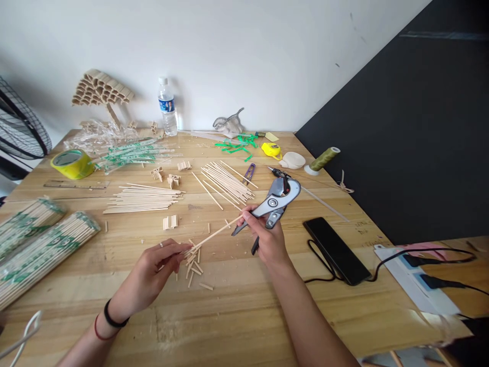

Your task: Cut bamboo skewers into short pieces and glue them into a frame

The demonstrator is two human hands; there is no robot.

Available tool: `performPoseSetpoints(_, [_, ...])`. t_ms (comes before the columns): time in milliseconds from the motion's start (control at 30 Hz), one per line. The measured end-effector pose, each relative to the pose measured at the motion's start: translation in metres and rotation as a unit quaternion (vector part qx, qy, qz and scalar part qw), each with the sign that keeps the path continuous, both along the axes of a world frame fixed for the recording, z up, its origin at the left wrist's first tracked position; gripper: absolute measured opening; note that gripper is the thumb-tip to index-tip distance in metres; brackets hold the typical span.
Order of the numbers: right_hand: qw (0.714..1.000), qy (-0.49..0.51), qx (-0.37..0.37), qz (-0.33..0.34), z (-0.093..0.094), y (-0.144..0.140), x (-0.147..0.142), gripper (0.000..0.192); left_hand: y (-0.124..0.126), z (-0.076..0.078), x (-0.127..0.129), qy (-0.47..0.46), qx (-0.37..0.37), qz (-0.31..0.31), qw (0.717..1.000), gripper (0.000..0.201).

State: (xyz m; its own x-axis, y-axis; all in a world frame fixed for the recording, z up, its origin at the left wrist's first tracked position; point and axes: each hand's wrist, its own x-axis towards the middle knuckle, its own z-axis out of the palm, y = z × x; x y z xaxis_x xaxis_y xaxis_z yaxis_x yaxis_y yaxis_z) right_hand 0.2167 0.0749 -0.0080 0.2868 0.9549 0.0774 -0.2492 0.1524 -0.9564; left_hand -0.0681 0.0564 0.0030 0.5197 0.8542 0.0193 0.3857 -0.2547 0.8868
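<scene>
My left hand [158, 265] is closed, its fingertips pinching the near end of a thin wooden stick [216, 233]. In my right hand [269, 239] is a grey-and-black pair of cutters [273, 203], jaws pointing away; its thumb and forefinger also touch the stick's far end. Short cut pieces of stick [197, 266] lie scattered below the left fingertips. Beyond the hands are two loose piles of long sticks, one on the left [145, 199] and one in the middle [228, 181]. A small bundle of short pieces [170, 222] sits above my left hand.
At left lie packed sticks [49, 255] and yellow tape [72, 164]. A stick-built tree [101, 89] and a water bottle [167, 107] stand by the wall. A phone [337, 250] with its cable, a thread spool [324, 160] and a tape measure [271, 149] are on the right.
</scene>
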Motion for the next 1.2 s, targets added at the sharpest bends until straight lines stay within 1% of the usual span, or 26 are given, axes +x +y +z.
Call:
performPoseSetpoints(100, [0.999,-0.039,0.017,0.007,0.0,-0.001,0.002,0.024,-0.002,0.002,0.0,0.0,0.008,0.022,1.0,0.031])
performPoseSetpoints(167, [0.995,-0.093,0.037,-0.004,0.001,-0.002,0.004,0.02,-0.002,0.005,0.0,-0.013,0.014,0.059,0.998,0.027])
performPoseSetpoints(233, [0.983,-0.17,0.054,-0.04,0.002,-0.003,0.006,0.016,-0.001,0.009,-0.003,-0.04,0.033,0.109,0.993,0.025])
performPoseSetpoints(300, [0.96,-0.261,0.067,-0.075,0.003,-0.005,0.008,0.012,0.0,0.013,-0.006,-0.072,0.067,0.157,0.983,0.023])
performPoseSetpoints(333, [0.944,-0.314,0.076,-0.068,0.004,-0.006,0.008,0.009,0.001,0.015,-0.008,-0.085,0.086,0.173,0.977,0.023])
performPoseSetpoints(367, [0.928,-0.358,0.089,-0.055,0.005,-0.008,0.008,0.013,0.0,0.016,-0.01,-0.096,0.105,0.185,0.973,0.023])
performPoseSetpoints(467, [0.885,-0.443,0.144,0.014,0.006,-0.011,-0.001,0.042,-0.005,0.016,-0.012,-0.116,0.155,0.202,0.96,0.027])
performPoseSetpoints(533, [0.862,-0.479,0.154,0.06,0.006,-0.014,-0.011,0.05,-0.01,0.014,-0.01,-0.125,0.184,0.194,0.955,0.028])
performPoseSetpoints(600, [0.85,-0.492,0.164,0.092,0.005,-0.017,-0.021,0.053,-0.016,0.011,-0.006,-0.14,0.198,0.175,0.954,0.028])
performPoseSetpoints(700, [0.848,-0.484,0.176,0.12,0.004,-0.021,-0.033,0.053,-0.024,0.007,0.002,-0.168,0.189,0.165,0.953,0.027])
performPoseSetpoints(800, [0.854,-0.472,0.183,0.123,0.003,-0.024,-0.04,0.052,-0.029,0.006,0.008,-0.182,0.172,0.162,0.954,0.026])
performPoseSetpoints(1000, [0.858,-0.46,0.182,0.139,0.002,-0.026,-0.044,0.052,-0.033,0.007,0.013,-0.189,0.156,0.12,0.962,0.024])
performPoseSetpoints(1200, [0.859,-0.454,0.177,0.154,-0.003,-0.028,-0.047,0.056,-0.033,0.008,0.014,-0.196,0.158,0.088,0.964,0.026])
